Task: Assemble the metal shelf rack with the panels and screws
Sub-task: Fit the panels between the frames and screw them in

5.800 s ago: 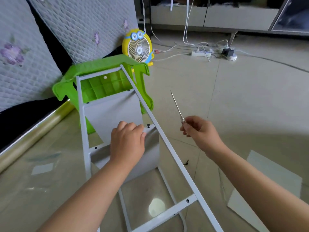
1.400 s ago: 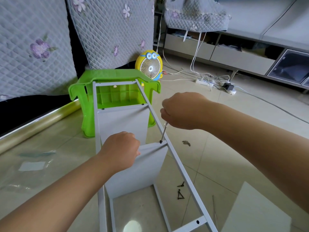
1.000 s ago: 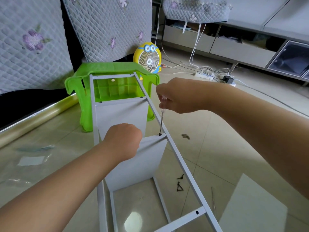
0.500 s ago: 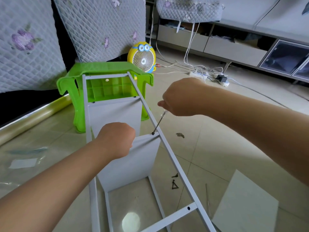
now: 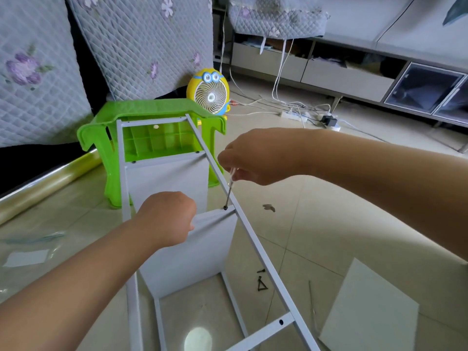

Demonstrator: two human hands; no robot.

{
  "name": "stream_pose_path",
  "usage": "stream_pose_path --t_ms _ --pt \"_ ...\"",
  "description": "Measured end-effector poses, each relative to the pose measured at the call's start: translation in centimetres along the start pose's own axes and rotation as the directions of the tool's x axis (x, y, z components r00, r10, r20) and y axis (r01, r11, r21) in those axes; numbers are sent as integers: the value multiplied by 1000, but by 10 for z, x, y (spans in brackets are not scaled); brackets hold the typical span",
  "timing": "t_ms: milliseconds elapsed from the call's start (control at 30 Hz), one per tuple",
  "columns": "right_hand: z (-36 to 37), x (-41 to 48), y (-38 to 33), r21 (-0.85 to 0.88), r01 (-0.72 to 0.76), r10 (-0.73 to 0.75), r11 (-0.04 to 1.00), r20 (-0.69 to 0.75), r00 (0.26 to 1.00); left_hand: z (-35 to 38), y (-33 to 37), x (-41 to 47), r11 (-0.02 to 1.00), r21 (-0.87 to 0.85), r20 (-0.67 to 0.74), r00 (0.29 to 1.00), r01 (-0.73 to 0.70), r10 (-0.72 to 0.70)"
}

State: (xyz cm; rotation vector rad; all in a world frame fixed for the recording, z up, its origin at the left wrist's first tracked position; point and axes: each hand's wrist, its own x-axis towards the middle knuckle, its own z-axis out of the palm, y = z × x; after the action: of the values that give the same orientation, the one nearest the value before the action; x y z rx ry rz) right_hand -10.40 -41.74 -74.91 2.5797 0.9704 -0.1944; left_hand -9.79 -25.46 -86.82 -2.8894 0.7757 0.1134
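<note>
A white metal rack frame [image 5: 255,252] lies slanted on the floor, its far end propped on a green plastic stool [image 5: 152,110]. Two grey panels stand in it: a far panel [image 5: 167,178] and a near panel [image 5: 192,257]. My left hand [image 5: 166,219] grips the near panel's top edge. My right hand [image 5: 250,158] holds a thin screwdriver [image 5: 229,192] nearly upright, its tip on a dark screw [image 5: 225,208] at the panel's right corner by the frame rail.
Loose black screws [image 5: 262,285] and a thin rod [image 5: 312,297] lie on the tiled floor right of the frame. A spare grey panel [image 5: 369,310] lies at the lower right. A yellow fan [image 5: 209,93], cables, a power strip [image 5: 295,115] and a foil roll [image 5: 48,181] surround the work.
The screwdriver has tipped from a slant to nearly upright, its tip still on the screw. My left hand stays on the near panel. The camera view has shifted slightly.
</note>
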Motion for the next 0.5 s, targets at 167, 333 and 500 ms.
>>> stream_pose_path --t_ms 167,333,500 --pt "-4 3 -4 -70 -14 15 997 6 1000 4 -3 2 1000 11 -29 999 -18 18" --pt "1 7 -1 3 -214 213 977 35 976 6 -3 1 1000 10 -37 999 -27 27" --pt "6 14 -10 133 -224 222 965 25 975 6 -1 2 999 29 -34 999 -22 23"
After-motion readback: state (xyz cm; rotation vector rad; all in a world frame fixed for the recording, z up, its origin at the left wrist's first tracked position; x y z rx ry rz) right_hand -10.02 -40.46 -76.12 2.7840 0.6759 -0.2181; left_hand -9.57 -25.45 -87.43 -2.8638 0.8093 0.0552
